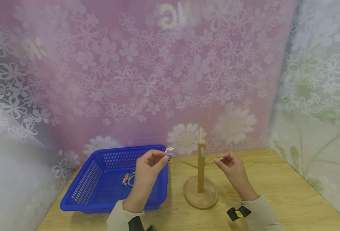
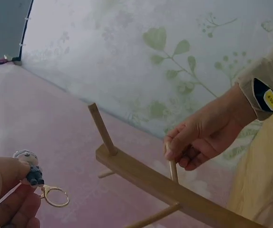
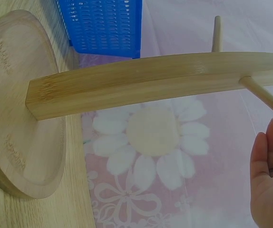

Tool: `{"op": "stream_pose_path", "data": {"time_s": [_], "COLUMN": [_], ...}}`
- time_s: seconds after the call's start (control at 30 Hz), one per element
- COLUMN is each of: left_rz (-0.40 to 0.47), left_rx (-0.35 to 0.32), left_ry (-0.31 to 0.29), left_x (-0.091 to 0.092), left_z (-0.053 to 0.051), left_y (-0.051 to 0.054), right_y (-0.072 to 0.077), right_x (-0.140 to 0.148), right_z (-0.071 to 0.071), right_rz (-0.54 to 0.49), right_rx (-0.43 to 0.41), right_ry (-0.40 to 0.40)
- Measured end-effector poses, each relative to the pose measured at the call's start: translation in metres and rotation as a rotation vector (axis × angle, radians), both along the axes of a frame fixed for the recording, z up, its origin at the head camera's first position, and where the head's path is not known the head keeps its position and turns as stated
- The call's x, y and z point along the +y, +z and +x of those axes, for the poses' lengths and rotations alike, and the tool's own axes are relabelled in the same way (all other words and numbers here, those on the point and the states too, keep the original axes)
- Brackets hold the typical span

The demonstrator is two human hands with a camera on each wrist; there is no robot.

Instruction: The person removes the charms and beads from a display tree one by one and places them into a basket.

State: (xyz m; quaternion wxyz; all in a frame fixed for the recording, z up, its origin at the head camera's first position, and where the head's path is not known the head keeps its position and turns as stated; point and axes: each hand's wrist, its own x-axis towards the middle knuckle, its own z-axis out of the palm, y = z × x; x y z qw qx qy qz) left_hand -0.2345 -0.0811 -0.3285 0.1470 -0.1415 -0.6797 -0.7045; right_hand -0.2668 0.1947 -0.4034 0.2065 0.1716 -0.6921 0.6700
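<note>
Between thumb and fingers, my left hand (image 1: 148, 171) pinches a small doll keychain (image 2: 31, 170). A gold ring (image 2: 56, 196) hangs from the doll in the left wrist view. My right hand (image 1: 234, 168) grips the end of a peg (image 2: 173, 171) on a wooden rack (image 1: 201, 166). The rack stands upright on a round base (image 3: 24, 156), with several pegs sticking out from its post. The doll is to the left of the rack, apart from its pegs. In the right wrist view only part of the right hand shows, at the right edge.
A blue plastic basket (image 1: 96, 178) stands on the wooden table (image 1: 279, 189), left of the rack. Inside it lie a few small keychains (image 1: 126, 179), partly hidden by the left arm. Behind the table hangs a pink flowered curtain (image 1: 146, 80).
</note>
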Motion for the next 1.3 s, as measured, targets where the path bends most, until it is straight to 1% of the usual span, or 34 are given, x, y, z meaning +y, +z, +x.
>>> {"op": "stream_pose_path", "data": {"time_s": [0.13,0.37,0.53,0.63,0.77,0.87,0.93,1.1,1.2,1.3], "left_rz": [-0.017,-0.113,-0.153,-0.172,-0.210,-0.249,-0.272,-0.288,-0.295,-0.314], "left_rx": [-0.057,-0.159,-0.201,-0.217,-0.269,-0.313,-0.331,-0.346,-0.356,-0.361], "left_ry": [0.021,0.064,0.076,0.063,0.013,-0.009,-0.006,0.007,-0.015,-0.052], "left_x": [-0.013,-0.038,-0.055,-0.065,-0.079,-0.090,-0.096,-0.110,-0.118,-0.124], "left_z": [-0.007,-0.019,-0.027,-0.033,-0.042,-0.050,-0.055,-0.070,-0.077,-0.082], "left_y": [-0.007,-0.016,-0.017,-0.016,-0.017,-0.021,-0.024,-0.033,-0.037,-0.040], "right_y": [-0.001,-0.001,-0.001,0.000,0.001,0.001,0.001,0.001,0.001,0.001], "right_x": [0.000,0.000,-0.001,0.000,0.001,0.001,0.001,0.000,0.000,0.001], "right_z": [-0.001,-0.001,-0.001,0.000,0.000,0.000,0.000,0.000,0.000,0.000], "right_rz": [-0.011,-0.009,-0.012,-0.011,0.001,0.008,0.007,-0.002,-0.006,-0.010], "right_rx": [0.004,0.005,0.007,0.000,-0.010,-0.011,-0.010,-0.009,-0.006,-0.006], "right_ry": [0.012,0.013,0.025,0.022,0.010,0.002,0.003,0.013,0.013,0.017]}}
